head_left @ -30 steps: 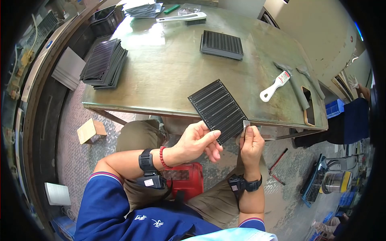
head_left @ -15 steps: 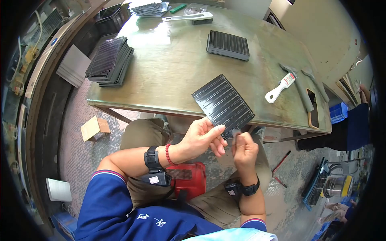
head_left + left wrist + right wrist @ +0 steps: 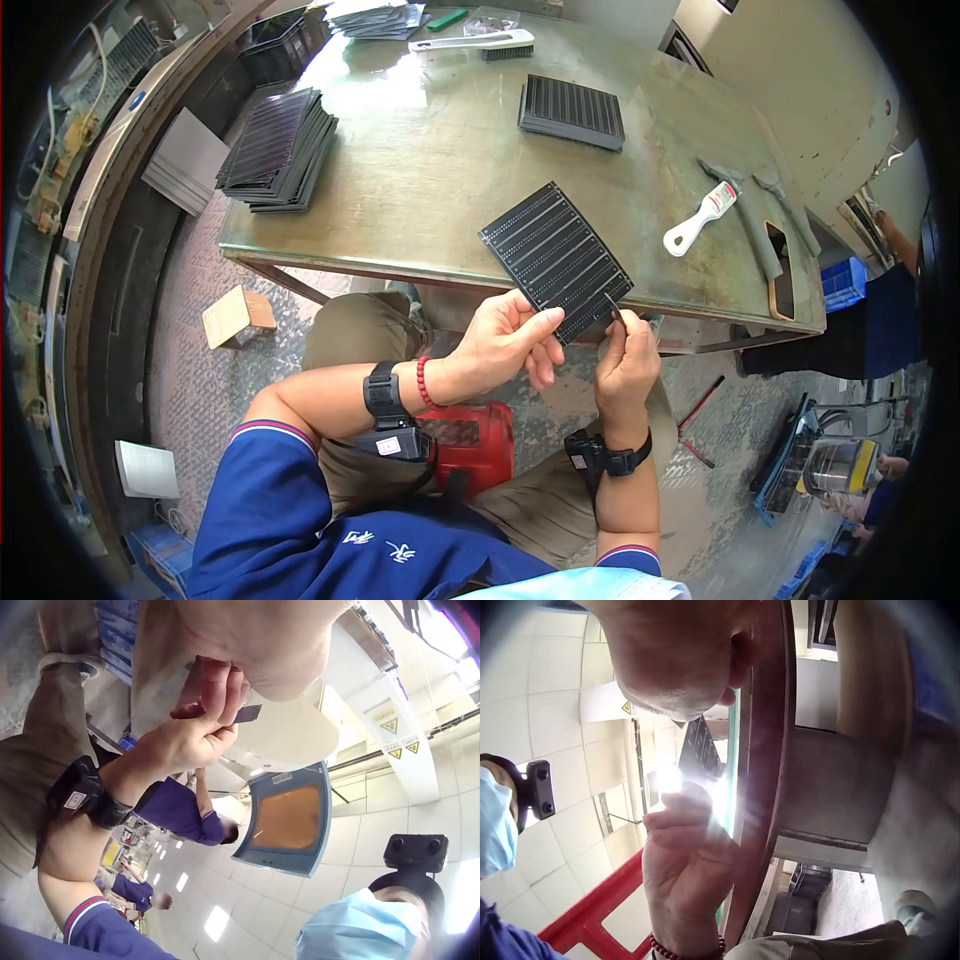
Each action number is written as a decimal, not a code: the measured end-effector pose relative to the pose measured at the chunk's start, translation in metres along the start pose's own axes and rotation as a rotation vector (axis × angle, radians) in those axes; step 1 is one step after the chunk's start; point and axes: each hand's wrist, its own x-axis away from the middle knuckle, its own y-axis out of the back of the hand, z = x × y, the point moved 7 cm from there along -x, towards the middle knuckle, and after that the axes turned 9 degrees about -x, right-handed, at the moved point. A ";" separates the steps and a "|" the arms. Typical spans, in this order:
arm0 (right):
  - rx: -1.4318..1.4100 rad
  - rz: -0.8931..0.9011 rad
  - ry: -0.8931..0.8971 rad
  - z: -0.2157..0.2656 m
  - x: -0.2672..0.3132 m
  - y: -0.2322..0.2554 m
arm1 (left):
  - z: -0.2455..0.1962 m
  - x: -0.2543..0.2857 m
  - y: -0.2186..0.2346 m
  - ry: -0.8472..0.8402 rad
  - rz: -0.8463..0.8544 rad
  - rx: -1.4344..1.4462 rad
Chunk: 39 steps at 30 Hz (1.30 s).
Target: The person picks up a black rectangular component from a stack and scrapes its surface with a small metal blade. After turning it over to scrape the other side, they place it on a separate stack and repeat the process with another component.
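Observation:
My left hand (image 3: 503,343) grips a black circuit board panel (image 3: 556,258) by its lower left edge, thumb on top. Rows of small holes and long slots run across the panel, which tilts up in front of the table. My right hand (image 3: 628,368) pinches a small flat metal blade (image 3: 613,303), seen nearly edge-on at the panel's lower right edge. In the left wrist view the blade (image 3: 248,713) sticks out past the fingertips as a grey strip. The right wrist view shows the panel (image 3: 700,750) beyond the left hand (image 3: 690,862), partly washed out by glare.
On the table (image 3: 420,190) stand a left stack of panels (image 3: 275,150) and a neater stack (image 3: 572,112) farther back. A white-handled brush (image 3: 475,42) lies behind. Toward the right are another white handle (image 3: 700,218), grey tools and a phone (image 3: 781,270).
My right hand moved left and down with the blade along the panel's lower edge, then back right and up. The panel shifted slightly in view and its glare faded; the left hand keeps its grip.

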 end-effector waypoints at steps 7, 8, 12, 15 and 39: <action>-0.023 0.058 0.061 0.014 0.001 -0.007 | 0.001 0.000 0.004 -0.026 -0.012 0.014; -0.032 0.072 0.061 0.015 0.002 -0.008 | 0.001 0.000 0.004 -0.027 -0.017 0.015; -0.076 0.108 0.077 0.021 0.007 -0.013 | 0.000 0.000 0.005 -0.039 -0.030 0.028; -0.099 0.102 0.111 0.027 0.007 -0.014 | 0.000 -0.001 0.006 -0.047 -0.038 0.020; -0.138 0.058 -0.013 0.013 0.008 -0.013 | 0.001 -0.003 0.007 -0.054 -0.062 0.031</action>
